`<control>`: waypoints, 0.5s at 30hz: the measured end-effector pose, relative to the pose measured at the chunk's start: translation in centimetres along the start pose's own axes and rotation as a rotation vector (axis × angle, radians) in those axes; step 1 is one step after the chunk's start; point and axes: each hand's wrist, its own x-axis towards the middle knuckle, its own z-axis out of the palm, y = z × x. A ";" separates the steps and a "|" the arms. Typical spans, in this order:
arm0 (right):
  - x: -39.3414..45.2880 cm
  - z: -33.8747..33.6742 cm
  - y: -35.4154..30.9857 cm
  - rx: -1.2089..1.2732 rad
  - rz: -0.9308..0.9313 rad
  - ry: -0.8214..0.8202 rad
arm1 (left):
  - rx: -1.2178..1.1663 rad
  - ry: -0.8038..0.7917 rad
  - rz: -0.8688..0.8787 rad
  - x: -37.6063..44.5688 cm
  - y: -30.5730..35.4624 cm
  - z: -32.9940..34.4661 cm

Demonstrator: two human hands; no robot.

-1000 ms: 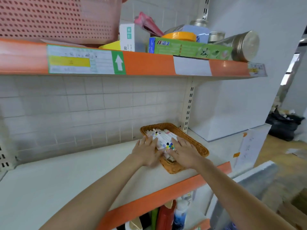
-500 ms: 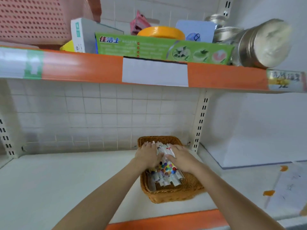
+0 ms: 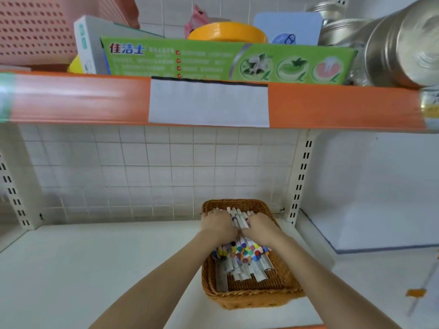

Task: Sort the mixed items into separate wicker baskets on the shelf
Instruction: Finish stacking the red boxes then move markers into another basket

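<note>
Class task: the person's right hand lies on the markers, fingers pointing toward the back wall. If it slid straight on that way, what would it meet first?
Probably the far rim of the wicker basket, just beyond the right hand and the markers; the tiled wall comes after.

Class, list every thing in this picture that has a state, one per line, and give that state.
wicker basket: upright on the lower shelf, holding markers.
markers: capped, lying bundled in the basket.
left hand: laid on the markers, palm down.
right hand: laid on the markers, palm down.
toothpaste box: closed, lying on its side on the upper shelf.
metal tin: lying on its side.
</note>
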 end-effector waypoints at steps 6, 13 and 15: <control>-0.4 -0.5 -0.5 0.007 0.035 0.025 | -0.018 0.050 0.001 -0.5 -0.2 -0.2; -2.3 -0.2 -1.3 0.136 0.021 0.163 | -0.142 0.160 0.031 -2.7 -1.0 -0.7; -2.7 -0.2 -2.2 0.112 -0.003 0.190 | -0.189 0.186 0.002 -3.7 -1.8 -1.1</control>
